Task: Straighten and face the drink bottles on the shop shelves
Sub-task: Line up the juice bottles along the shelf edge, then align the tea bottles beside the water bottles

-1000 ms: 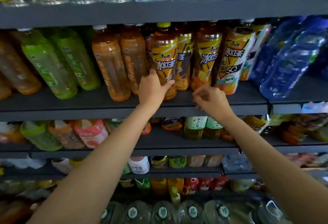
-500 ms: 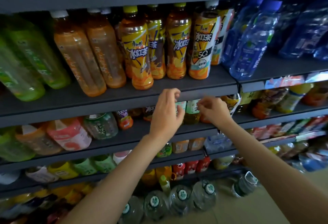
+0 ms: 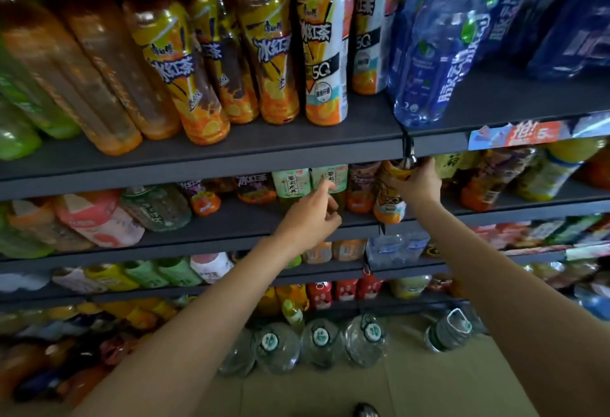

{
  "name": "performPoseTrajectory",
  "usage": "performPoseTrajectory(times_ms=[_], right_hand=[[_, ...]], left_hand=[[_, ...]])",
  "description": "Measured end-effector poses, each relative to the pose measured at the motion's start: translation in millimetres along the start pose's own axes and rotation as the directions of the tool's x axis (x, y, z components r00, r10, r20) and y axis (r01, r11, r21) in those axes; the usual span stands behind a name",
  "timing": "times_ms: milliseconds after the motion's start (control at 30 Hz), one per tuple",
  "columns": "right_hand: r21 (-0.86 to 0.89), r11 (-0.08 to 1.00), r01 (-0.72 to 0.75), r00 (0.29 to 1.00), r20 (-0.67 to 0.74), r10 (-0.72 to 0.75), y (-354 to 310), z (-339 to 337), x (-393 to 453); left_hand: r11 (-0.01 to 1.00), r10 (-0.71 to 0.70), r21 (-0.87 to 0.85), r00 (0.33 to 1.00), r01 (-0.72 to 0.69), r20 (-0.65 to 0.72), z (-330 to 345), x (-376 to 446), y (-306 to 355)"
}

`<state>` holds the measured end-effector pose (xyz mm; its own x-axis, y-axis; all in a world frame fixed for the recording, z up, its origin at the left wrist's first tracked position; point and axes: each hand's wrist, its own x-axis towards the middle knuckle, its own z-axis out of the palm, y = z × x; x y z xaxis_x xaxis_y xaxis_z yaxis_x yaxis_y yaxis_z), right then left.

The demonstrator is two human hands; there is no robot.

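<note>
We face shop shelves stacked one above another. On the upper shelf (image 3: pixel 297 144) iced tea bottles (image 3: pixel 274 53) stand in a row, with water bottles (image 3: pixel 432 53) to their right and juice bottles (image 3: pixel 76 79) leaning to their left. On the shelf below (image 3: pixel 231 218), our left hand (image 3: pixel 310 215) reaches toward two tea bottles (image 3: pixel 310 182) side by side. To their right, our right hand (image 3: pixel 416 182) grips a bottle (image 3: pixel 389 202) at the shelf's front edge. Large water jugs (image 3: pixel 320 340) stand on the floor (image 3: pixel 396 390) beneath the lowest shelf.

Shop, stocked drink shelves (image 3: pixel 231 155) (price tags (image 3: pixel 518 134))
</note>
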<state>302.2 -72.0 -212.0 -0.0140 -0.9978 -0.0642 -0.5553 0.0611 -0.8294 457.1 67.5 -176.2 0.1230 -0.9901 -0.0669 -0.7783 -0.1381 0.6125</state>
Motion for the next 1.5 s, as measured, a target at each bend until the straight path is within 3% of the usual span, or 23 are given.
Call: performPoseTrajectory(times_ms=[233,333,433,500,567,633,767,933,1133,1333,1500], right_hand=[[0.018,0.986,0.164,0.986,0.011,-0.165,18,-7,4],[-0.042,0.973,0.225,0.968,0.124,-0.219,25,-22,-11],[-0.124,0.921,0.37,0.88,0.364,-0.305,16,-46,-29],[-0.125,0.859,0.496,0.764,0.532,-0.364,-8,-62,-41],[-0.072,0.801,0.594,0.672,0.592,-0.446,-43,-76,-53],[0.004,0.777,0.629,0.648,0.549,-0.528,-81,-89,-61],[0.046,0.714,0.699,0.653,0.366,-0.663,-151,-104,-65],[-0.107,0.704,0.702,0.712,0.099,-0.695,-187,-96,-57],[-0.228,0.78,0.583,0.801,-0.002,-0.599,-199,-80,-38],[-0.122,0.835,0.537,0.829,-0.107,-0.549,-191,-61,-37],[-0.338,0.873,0.351,0.932,0.034,-0.361,-153,-43,-38]], left_hand=[[0.995,-0.095,-0.02,0.995,0.095,-0.038,19,-5,12],[0.994,-0.105,-0.037,0.994,0.106,0.016,20,-6,14],[0.991,-0.12,-0.03,0.972,0.129,0.204,18,-5,16],[0.997,-0.056,-0.031,0.959,0.067,0.277,16,-5,21],[0.991,0.03,-0.135,0.952,0.012,0.306,9,-4,29],[0.958,0.085,-0.286,0.958,-0.003,0.275,-8,-5,40],[0.905,0.07,-0.418,0.997,-0.082,-0.043,-61,-1,56],[0.96,0.069,-0.235,0.94,-0.154,-0.335,-98,18,77],[0.937,-0.111,-0.349,0.931,-0.019,-0.349,-101,42,52],[0.983,-0.077,-0.181,0.921,0.007,-0.382,-101,69,49],[0.993,-0.105,-0.088,0.91,0.075,-0.401,-105,86,50]])
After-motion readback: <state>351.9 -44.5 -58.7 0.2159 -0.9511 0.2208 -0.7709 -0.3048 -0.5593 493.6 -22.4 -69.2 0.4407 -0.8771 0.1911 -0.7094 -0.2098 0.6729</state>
